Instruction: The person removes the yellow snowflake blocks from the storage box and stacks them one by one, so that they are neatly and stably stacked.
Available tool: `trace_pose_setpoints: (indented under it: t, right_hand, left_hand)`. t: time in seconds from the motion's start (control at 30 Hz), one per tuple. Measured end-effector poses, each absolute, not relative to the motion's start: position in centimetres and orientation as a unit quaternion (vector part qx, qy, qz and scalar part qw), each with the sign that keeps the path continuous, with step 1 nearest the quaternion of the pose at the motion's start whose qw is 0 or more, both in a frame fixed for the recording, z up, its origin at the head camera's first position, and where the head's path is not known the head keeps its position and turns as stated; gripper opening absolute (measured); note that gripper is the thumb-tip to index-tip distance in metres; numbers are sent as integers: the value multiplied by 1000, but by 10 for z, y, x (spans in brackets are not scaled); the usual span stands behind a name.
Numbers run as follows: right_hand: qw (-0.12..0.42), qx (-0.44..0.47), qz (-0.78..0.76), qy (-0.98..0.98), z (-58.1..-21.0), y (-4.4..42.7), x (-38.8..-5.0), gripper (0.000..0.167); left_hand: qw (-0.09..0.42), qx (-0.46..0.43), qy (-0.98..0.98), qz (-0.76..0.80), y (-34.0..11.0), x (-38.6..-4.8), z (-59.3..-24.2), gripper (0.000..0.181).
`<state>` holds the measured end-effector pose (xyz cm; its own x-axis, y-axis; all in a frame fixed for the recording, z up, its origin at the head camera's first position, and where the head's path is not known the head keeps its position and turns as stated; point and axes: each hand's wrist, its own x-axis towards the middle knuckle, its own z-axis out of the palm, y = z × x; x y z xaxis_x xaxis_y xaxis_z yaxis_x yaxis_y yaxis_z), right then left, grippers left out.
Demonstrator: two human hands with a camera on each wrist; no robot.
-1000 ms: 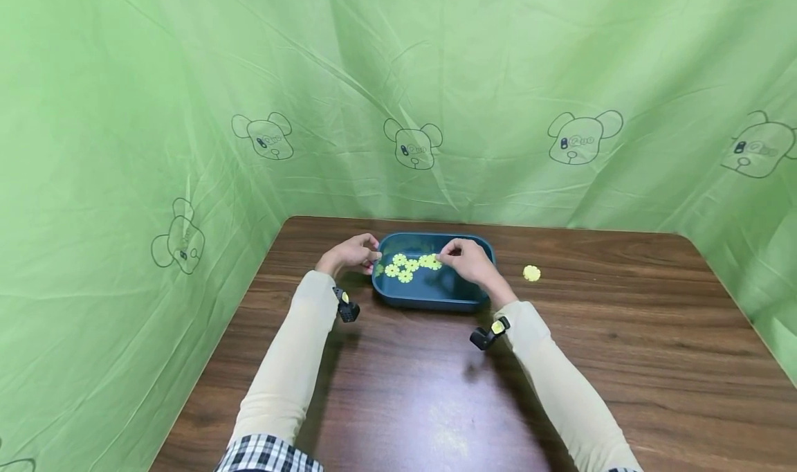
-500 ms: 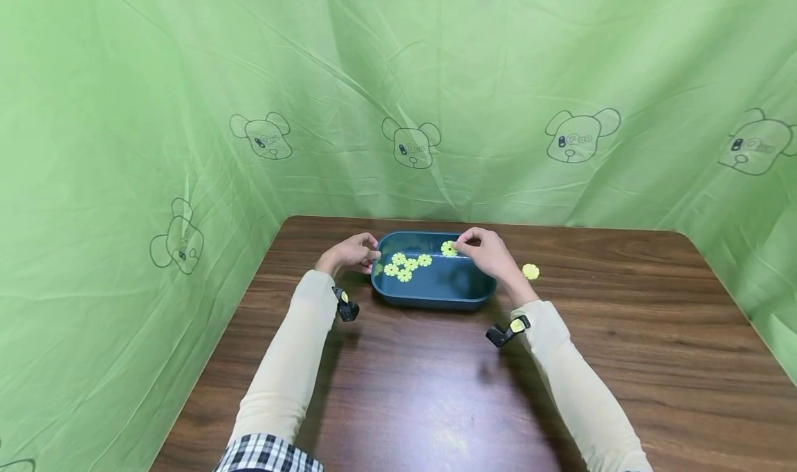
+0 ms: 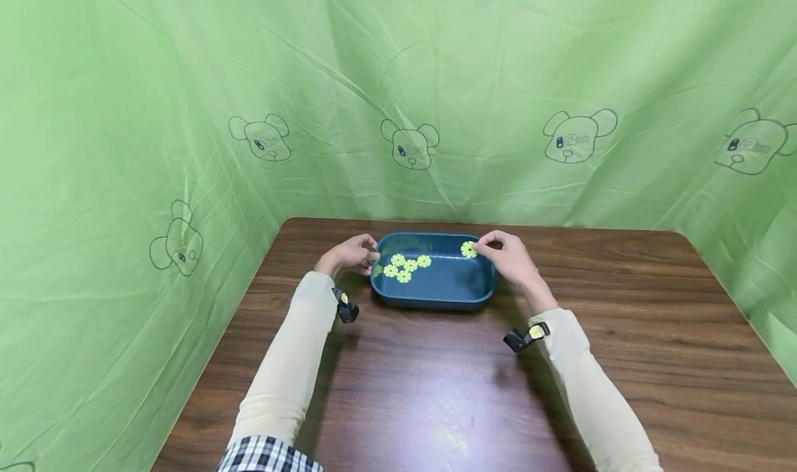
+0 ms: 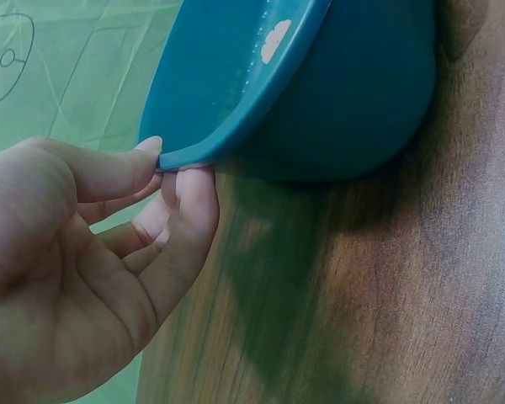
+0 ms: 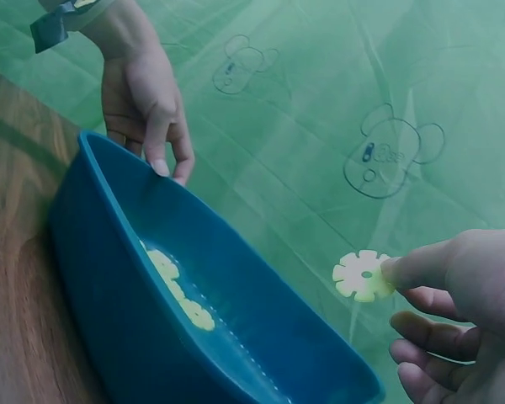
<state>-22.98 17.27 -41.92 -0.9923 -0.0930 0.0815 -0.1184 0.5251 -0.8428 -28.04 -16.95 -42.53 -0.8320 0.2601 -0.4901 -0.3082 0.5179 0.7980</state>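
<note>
The tub (image 3: 448,286) looks like smooth plastic with a soft sheen, the flowers (image 3: 404,277) like plastic too. The surface (image 3: 405,375) is wood-grained, glossy toward its near edge; creased cloth (image 3: 492,50) hangs beyond its far edge.

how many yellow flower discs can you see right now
6 clearly: 5 loose discs in the left half of the tray, and 1 held disc pinched by the right hand. A yellow sliver behind that wrist may be another, mostly hidden.
</note>
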Motion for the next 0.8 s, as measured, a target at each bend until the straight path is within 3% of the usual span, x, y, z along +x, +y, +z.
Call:
trace_pose_setpoints:
  t: [0.8]
  right_hand:
    - [28, 8, 505, -862, -435, 210, -222, 33]
  left_hand:
    - [288, -9, 828, 482, -171, -281, -424, 27]
